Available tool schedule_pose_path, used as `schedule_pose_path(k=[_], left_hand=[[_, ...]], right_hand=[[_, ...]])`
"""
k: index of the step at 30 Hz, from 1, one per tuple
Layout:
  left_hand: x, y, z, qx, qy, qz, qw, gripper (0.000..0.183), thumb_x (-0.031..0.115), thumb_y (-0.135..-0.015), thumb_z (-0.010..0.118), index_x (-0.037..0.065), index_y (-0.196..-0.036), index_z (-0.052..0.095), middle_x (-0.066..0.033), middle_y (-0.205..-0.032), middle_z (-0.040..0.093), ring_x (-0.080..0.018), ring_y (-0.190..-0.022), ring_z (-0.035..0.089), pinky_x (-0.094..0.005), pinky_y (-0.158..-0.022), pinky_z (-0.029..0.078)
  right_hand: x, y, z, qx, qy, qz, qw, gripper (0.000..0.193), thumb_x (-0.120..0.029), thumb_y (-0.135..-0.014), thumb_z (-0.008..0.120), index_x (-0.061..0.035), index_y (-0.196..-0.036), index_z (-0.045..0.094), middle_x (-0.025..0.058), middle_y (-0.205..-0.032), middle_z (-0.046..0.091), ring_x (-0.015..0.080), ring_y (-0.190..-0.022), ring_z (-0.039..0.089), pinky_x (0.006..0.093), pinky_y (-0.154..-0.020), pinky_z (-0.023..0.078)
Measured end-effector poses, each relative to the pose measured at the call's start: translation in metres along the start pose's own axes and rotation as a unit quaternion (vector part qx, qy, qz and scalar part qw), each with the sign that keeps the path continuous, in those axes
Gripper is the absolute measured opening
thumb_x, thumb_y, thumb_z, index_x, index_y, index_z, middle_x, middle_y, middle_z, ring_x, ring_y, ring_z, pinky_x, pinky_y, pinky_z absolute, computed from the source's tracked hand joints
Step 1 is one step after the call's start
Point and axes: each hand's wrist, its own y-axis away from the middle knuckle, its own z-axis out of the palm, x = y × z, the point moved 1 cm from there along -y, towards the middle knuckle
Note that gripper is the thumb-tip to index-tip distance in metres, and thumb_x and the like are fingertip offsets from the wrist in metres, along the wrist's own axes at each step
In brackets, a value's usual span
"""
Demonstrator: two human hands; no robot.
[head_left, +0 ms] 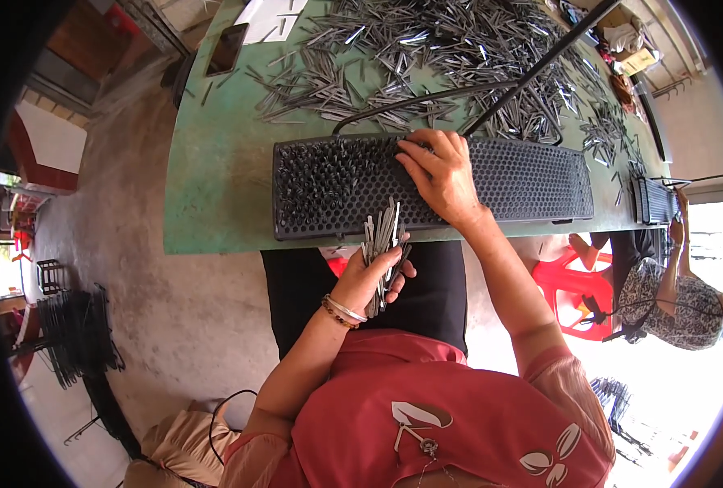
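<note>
A bundle of thin, flat grey strips rests in my left hand, which is closed around it just below the table's front edge. The strips point up toward a long black rack full of round holes. Many dark strips stand upright in the holes on the rack's left part, while bare holes show on its right. My right hand is over the rack's middle, at the border of the filled holes. Its fingers are bent and drawn together at the surface; what they pinch is hidden.
A large heap of loose strips covers the back of the green table. Black bent rods rise behind the rack. A phone lies at the back left. At far right, another person works beside a red stool.
</note>
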Motion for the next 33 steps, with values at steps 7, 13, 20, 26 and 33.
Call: schedule_pose_path(k=[7,13,20,26,33], left_hand=[[0.005,0.006,0.002,-0.017,0.001,0.018,1.000,0.034,0.020,-0.094,0.051,0.006,-0.125,0.048,-0.0105,-0.080,0.061,-0.0096,-0.053,0.052,-0.0216,-0.042,0.040],[0.003,0.004,0.004,-0.044,-0.012,0.027,0.999,0.034,0.019,-0.095,0.049,0.007,-0.127,0.046,-0.0108,-0.081,0.061,-0.0089,-0.053,0.052,-0.0211,-0.042,0.040],[-0.001,0.001,0.001,-0.008,-0.002,0.029,1.000,0.036,0.020,-0.095,0.048,0.007,-0.129,0.046,-0.0112,-0.082,0.062,-0.0096,-0.054,0.052,-0.0214,-0.041,0.040],[-0.004,0.001,-0.004,0.008,0.014,0.022,1.000,0.038,0.021,-0.095,0.049,0.008,-0.130,0.046,-0.0117,-0.082,0.062,-0.0100,-0.054,0.052,-0.0219,-0.041,0.039],[-0.005,0.002,0.000,0.017,0.015,0.001,1.000,0.038,0.022,-0.095,0.048,0.009,-0.130,0.047,-0.0120,-0.082,0.061,-0.0103,-0.054,0.052,-0.0221,-0.041,0.040]], right_hand=[[-0.028,0.007,-0.032,-0.172,-0.284,0.190,0.924,0.022,-0.017,-0.086,0.067,0.0036,-0.091,0.067,0.0094,-0.084,0.063,0.0145,-0.073,0.059,0.0267,-0.062,0.045],[-0.029,0.019,-0.032,-0.193,-0.460,0.419,0.759,0.023,-0.019,-0.086,0.068,0.0034,-0.092,0.069,0.0023,-0.074,0.065,0.0056,-0.066,0.055,0.0222,-0.055,0.043],[-0.010,0.019,-0.026,-0.213,-0.477,0.422,0.741,0.024,-0.021,-0.088,0.066,0.0008,-0.098,0.069,0.0036,-0.080,0.068,0.0069,-0.068,0.058,0.0201,-0.059,0.045],[-0.007,0.009,-0.019,-0.110,-0.448,0.415,0.784,0.024,-0.020,-0.089,0.063,0.0018,-0.099,0.068,0.0070,-0.085,0.069,0.0076,-0.069,0.060,0.0214,-0.062,0.048],[0.001,-0.001,-0.004,-0.011,-0.401,0.372,0.837,0.022,-0.013,-0.087,0.066,0.0049,-0.100,0.067,0.0078,-0.087,0.069,0.0094,-0.075,0.063,0.0226,-0.069,0.052]])
